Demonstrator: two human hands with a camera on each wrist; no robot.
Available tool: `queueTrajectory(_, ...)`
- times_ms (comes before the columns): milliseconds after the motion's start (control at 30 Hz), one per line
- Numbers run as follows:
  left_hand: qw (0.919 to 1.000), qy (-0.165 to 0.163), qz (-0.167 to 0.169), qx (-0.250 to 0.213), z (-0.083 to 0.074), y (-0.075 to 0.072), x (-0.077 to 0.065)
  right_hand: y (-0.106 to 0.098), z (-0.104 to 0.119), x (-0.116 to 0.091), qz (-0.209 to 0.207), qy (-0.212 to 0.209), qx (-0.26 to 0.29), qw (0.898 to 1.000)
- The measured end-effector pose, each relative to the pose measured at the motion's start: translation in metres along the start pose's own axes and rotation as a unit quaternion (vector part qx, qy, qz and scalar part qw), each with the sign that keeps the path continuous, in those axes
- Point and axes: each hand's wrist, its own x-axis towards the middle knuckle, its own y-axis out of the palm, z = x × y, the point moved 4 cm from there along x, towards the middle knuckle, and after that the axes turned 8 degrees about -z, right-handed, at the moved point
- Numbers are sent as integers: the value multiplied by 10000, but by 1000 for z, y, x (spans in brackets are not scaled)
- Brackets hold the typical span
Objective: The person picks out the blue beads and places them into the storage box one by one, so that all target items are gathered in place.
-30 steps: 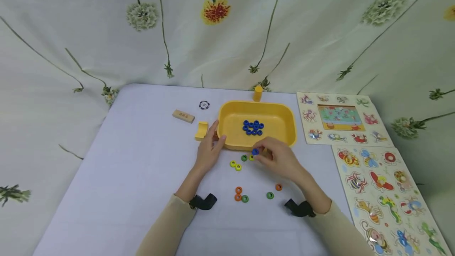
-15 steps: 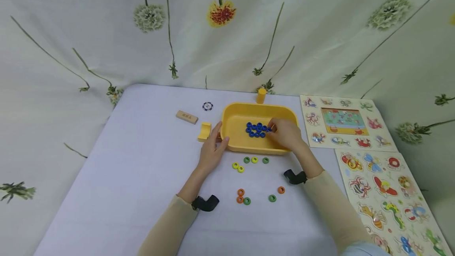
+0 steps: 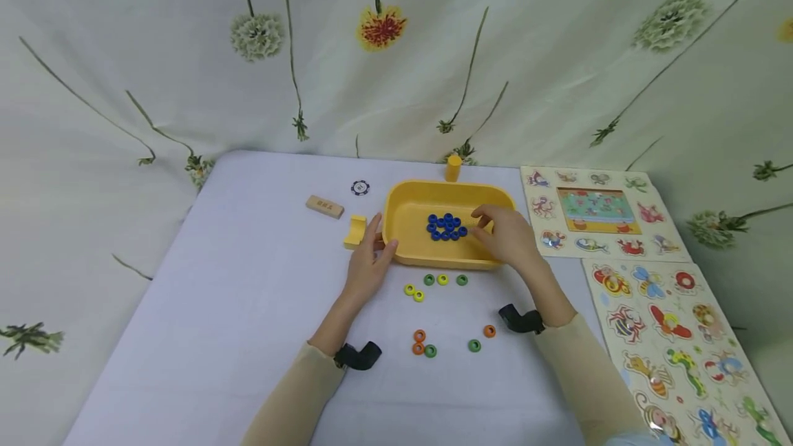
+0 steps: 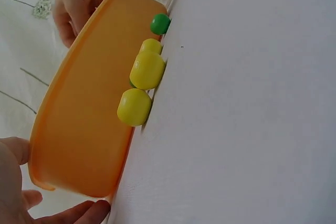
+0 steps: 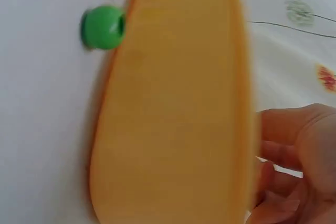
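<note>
A yellow plastic basin holds a cluster of blue beads. My left hand rests against the basin's left end, fingers along the wall and thumb at the front corner; the left wrist view shows fingertips at its rim and base. Over the basin's right part is my right hand, loosely bent, its fingertips just right of the blue beads with nothing seen between them. In front of the basin lie yellow beads and green beads. Orange beads and more green ones lie nearer to me.
Left of the basin are a yellow curved block, a wooden block and a poker chip. A yellow cylinder stands behind it. Two picture puzzle boards, a sea one and an insect one, lie at right.
My right hand carried a blue bead from in front of the basin into it, let go beside the other blue beads, and drew back slightly right. My left hand stayed at the basin.
</note>
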Motion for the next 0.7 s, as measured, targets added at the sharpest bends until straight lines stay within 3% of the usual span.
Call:
queueTrajectory(100,9986,110,-110,512,-4,-10,0,-17,4,-19,-871,-305,416,9949)
queueTrajectory(167,9930,395,-248,1089,-10,-21,-1,-25,2,-32,-1332,-467,525,9886)
queueTrajectory(300,9679,792,-511,2328,-23,-54,-6,-36,-10,-55,-1719,-610,66,9832)
queueTrajectory(367,9533,872,-518,2845,-25,-71,-11,-39,-21,-63,-1565,-572,-314,9855)
queueTrajectory(533,9206,655,-267,3841,-17,-109,-28,-34,-46,-70,-642,-334,-965,9927)
queueTrajectory(700,9012,508,-189,4300,-7,-131,-40,-31,-59,-65,-341,-18,-1375,9899)
